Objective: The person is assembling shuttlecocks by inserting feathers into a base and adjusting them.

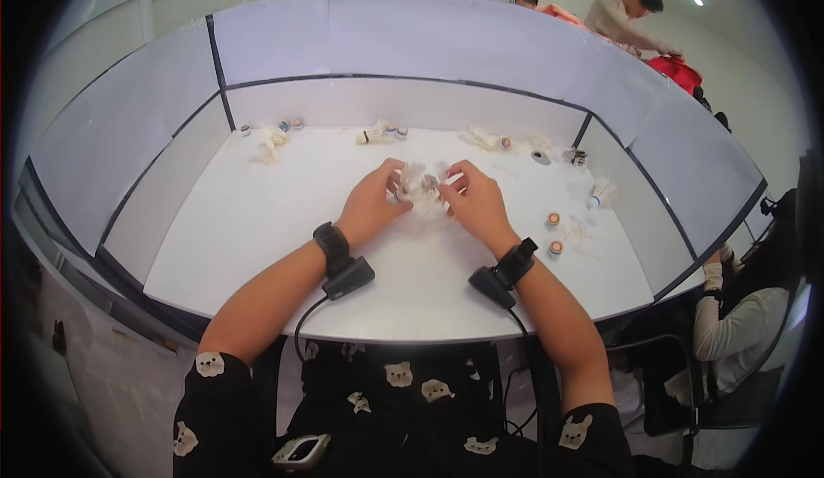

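Observation:
Over the middle of the white table [343, 298], a white feathered shuttlecock [419, 188] is between my two hands, its outline partly blurred and covered by fingers. My left hand [375, 199] closes around its left side, where a bit of blue band shows at the fingertips. With bent fingers, my right hand [477, 203] pinches at the feathers on the right side. Pale feather pieces lie just beneath the hands. Each wrist wears a black strap with a small black device and a cable.
Along the back lie loose feathers [270, 145], another shuttlecock [374, 133] and several cork bases [298, 124]. To the right are a shuttlecock [602, 191], cork bases [556, 247] and a cable hole [540, 158]. Low panels [403, 40] enclose the table. A person [747, 306] sits at the right.

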`<state>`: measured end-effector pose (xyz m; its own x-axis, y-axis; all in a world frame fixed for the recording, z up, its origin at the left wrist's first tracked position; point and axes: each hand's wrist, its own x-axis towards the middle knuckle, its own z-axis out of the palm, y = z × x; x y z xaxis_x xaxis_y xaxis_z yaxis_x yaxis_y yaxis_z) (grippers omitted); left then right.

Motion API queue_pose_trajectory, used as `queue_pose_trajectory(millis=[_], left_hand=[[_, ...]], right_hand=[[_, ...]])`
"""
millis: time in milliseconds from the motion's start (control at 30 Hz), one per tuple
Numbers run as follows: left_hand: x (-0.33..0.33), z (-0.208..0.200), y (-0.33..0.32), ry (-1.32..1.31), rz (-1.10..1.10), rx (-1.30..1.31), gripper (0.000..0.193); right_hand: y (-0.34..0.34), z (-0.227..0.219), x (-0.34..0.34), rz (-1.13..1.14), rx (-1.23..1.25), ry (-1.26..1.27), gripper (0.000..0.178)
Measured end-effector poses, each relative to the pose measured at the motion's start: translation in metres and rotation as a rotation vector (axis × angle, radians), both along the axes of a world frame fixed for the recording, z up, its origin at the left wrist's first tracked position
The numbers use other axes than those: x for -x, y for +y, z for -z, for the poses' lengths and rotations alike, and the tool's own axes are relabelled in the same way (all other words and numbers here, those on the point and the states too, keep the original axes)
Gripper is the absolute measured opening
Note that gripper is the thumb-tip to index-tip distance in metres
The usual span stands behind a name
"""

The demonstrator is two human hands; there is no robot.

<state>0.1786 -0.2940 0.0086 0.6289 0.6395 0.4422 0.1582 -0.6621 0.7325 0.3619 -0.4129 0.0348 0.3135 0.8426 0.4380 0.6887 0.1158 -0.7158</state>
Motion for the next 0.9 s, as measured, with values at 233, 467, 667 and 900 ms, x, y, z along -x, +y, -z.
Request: queue_pose_trajectory(millis=[233,467,667,900], left_hand=[[-0.002,0.004,0.014,0.045,0.026,-0.245,0.038],[-0.005,0.005,0.010,0.079,0.084,-0.196,0.040],[0.002,0.001,0.004,0.087,0.073,-0.187,0.040],[0.000,0.000,0.007,0.086,0.110,-0.185,0.036]], right_hand=[[0.006,-0.006,-0.004,0.000,-0.044,0.042,0.017],[0.004,0.000,-0.010,0.072,-0.086,0.046,0.019],[0.001,-0.004,-0.002,0.059,-0.082,0.020,0.030],[0.003,-0.003,-0.003,0.084,-0.087,0.055,0.031]])
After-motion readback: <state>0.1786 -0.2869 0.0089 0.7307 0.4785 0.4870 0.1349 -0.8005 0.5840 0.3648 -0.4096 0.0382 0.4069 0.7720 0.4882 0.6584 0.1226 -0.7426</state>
